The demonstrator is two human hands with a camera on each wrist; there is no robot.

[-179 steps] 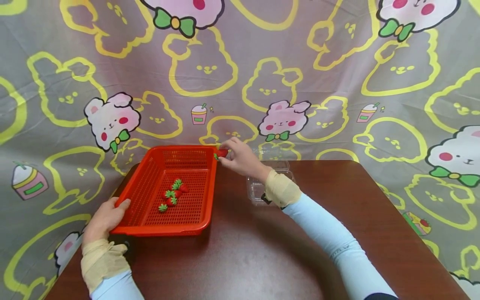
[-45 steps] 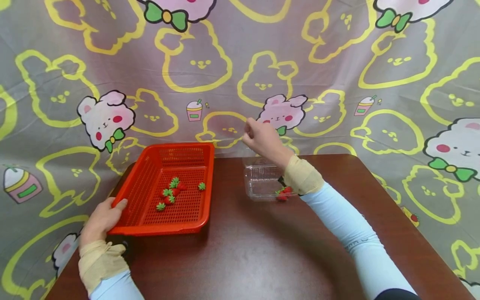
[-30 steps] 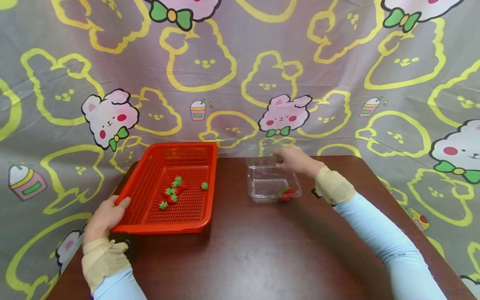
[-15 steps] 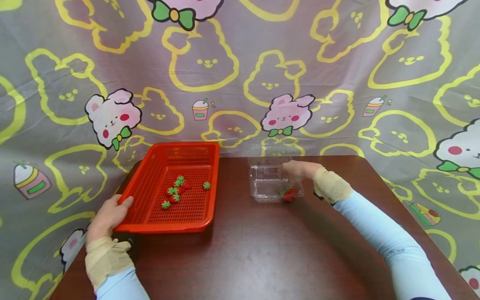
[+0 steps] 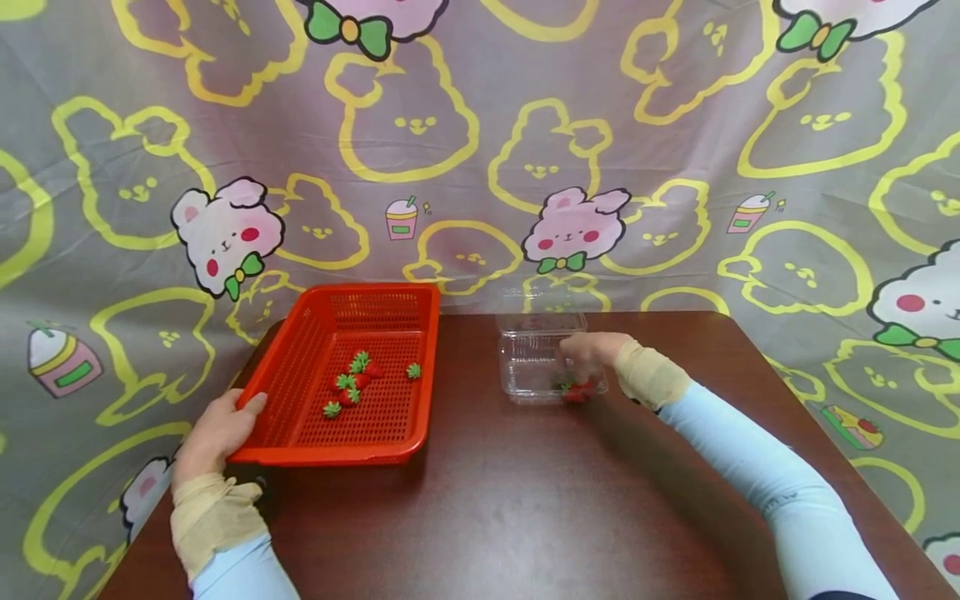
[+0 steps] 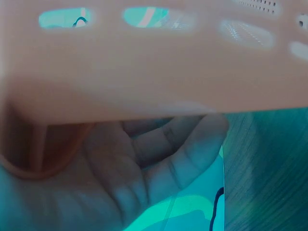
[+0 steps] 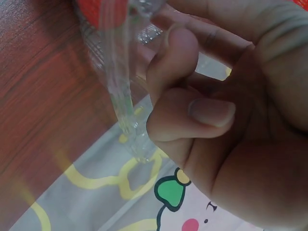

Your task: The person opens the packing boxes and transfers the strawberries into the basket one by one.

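My left hand (image 5: 221,433) grips the near left rim of a red perforated basket (image 5: 420,442), its curled fingers (image 6: 185,159) under the edge in the left wrist view. Several strawberries (image 5: 360,381) with green leaf caps lie in a loose group in the basket. Another strawberry (image 5: 414,372) lies apart near its right wall. My right hand (image 5: 596,350) reaches down into a clear plastic clamshell box (image 5: 528,395), over strawberries (image 5: 576,392) in its front right corner. In the right wrist view, red fruit (image 7: 103,12) shows through the plastic; two fingers curl outside the wall, other fingertips are hidden.
Both containers are on a dark brown table (image 5: 495,517). The clamshell's raised transparent lid (image 5: 540,312) stands at the back. A grey cloth with cartoon animals (image 5: 465,100) hangs just behind the table edge.
A strawberry once in my right hand now lies at the basket's right side. That hand rose, swung right and lowered into the clear box. My left hand has kept its hold on the basket.
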